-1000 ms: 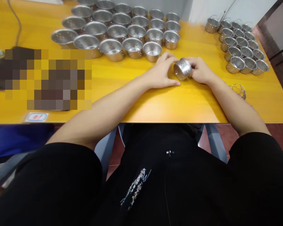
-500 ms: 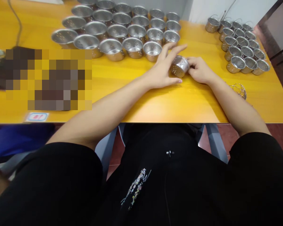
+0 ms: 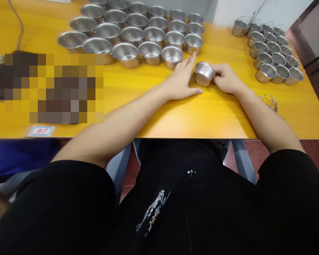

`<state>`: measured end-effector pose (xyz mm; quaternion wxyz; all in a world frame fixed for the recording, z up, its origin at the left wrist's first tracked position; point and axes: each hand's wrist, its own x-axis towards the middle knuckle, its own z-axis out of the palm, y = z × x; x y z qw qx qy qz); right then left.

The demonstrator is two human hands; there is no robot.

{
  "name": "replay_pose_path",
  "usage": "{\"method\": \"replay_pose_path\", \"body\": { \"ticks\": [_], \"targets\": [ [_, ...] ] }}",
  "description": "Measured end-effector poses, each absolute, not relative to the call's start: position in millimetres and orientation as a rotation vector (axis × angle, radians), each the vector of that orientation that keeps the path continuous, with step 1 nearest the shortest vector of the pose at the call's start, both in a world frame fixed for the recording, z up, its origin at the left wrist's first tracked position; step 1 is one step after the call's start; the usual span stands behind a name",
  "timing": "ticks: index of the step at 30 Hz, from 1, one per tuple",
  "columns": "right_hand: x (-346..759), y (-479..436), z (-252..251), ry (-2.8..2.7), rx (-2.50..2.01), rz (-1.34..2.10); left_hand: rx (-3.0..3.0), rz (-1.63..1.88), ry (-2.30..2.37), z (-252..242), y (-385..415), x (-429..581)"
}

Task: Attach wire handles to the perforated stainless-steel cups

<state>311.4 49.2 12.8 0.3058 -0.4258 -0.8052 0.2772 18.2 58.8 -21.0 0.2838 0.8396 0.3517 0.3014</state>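
Observation:
A small perforated metal cup [image 3: 203, 74] is slightly tilted over the yellow table, its holed side and base turned towards me. My right hand [image 3: 225, 78] is closed at the cup's right edge, pinching it there; the fingertips are partly hidden. To the left of the cup is my left hand [image 3: 181, 79], open, with thumb and fingers spread apart and a gap between palm and cup. Its fingertips reach close to the front row of similar metal cups [image 3: 172, 56].
Rows of handleless perforated cups [image 3: 126, 55] fill the back left. Cups with wire handles [image 3: 266, 72] stand grouped at the right. Loose wire handles [image 3: 269, 102] lie beside my right forearm. A card [image 3: 42, 131] lies by the front edge of the table [image 3: 175, 124].
My left hand has drawn slightly left, away from the cup, and its fingers no longer overlap it. The cup has turned a little, showing more of its side; my right hand stays put.

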Motion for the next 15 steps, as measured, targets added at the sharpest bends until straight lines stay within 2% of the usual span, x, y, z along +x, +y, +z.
{"method": "replay_pose_path", "body": {
  "ticks": [5, 12, 15],
  "targets": [
    [312, 50, 13, -2.145, -1.131, 0.731, 2.300, 0.869, 0.832, 0, 37, 23],
    [318, 57, 8, -2.110, -1.121, 0.807, 2.252, 0.814, 0.899, -32, 65, 21],
    [320, 55, 9, -2.121, -1.107, 0.848, 2.248, 0.841, 0.920, -30, 63, 21]
  ]
}}
